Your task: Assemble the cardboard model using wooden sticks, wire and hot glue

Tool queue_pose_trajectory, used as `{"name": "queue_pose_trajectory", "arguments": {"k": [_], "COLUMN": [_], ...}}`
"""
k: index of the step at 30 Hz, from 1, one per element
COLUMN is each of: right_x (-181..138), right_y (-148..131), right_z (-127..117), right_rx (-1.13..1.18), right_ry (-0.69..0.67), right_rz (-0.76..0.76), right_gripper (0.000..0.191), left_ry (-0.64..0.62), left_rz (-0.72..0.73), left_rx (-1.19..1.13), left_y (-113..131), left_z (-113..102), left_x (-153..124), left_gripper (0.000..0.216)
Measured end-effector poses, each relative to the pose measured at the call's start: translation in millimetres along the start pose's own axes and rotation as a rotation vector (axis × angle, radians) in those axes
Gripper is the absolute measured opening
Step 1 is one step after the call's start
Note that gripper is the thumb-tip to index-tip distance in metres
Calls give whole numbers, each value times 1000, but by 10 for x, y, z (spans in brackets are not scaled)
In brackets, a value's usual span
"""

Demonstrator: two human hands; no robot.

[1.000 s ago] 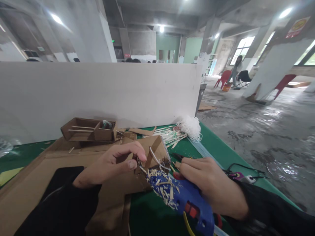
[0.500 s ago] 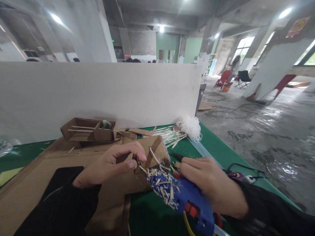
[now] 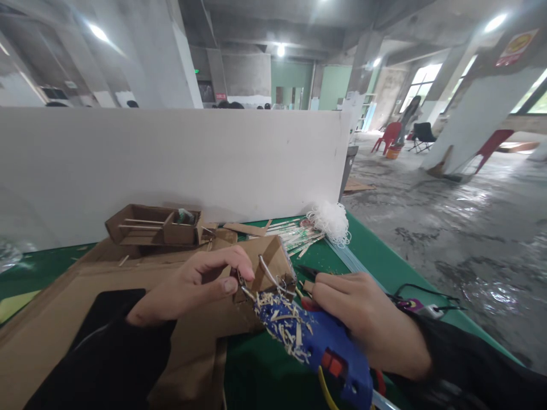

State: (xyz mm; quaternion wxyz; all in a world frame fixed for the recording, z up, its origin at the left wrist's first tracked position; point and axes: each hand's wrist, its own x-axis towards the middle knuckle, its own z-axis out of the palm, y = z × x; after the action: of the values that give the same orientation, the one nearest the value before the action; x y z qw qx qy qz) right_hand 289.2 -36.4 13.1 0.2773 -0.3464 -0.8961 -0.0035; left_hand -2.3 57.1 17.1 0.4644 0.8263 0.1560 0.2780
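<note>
My left hand (image 3: 194,287) pinches a small brown cardboard piece (image 3: 270,265) with wire loops on it, holding it just above the green table (image 3: 371,256). My right hand (image 3: 363,322) is wrapped round a blue hot glue gun (image 3: 320,344) speckled with pale wood shavings. The gun's nozzle points up-left and touches the lower edge of the cardboard piece. Both sleeves are black.
An open cardboard box (image 3: 154,225) with thin sticks across it sits behind my left hand on flat cardboard sheets (image 3: 64,307). Thin sticks (image 3: 294,236) and a white mesh tuft (image 3: 331,221) lie at the back right. A white partition board (image 3: 171,165) stands behind. A black cable (image 3: 421,293) runs at the right edge.
</note>
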Motion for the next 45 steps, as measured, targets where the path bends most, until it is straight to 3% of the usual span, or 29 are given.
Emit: {"name": "queue_pose_trajectory", "arguments": {"k": [45], "right_x": [-37], "right_y": [-6], "right_z": [-10], "right_rx": [-31], "right_ry": [-54], "right_rz": [47], "right_gripper": [21], "left_ry": [42], "left_rz": [41], "left_rx": [-19], "left_y": [12], "left_z": [0], "left_x": [-4], "left_gripper": [23]}}
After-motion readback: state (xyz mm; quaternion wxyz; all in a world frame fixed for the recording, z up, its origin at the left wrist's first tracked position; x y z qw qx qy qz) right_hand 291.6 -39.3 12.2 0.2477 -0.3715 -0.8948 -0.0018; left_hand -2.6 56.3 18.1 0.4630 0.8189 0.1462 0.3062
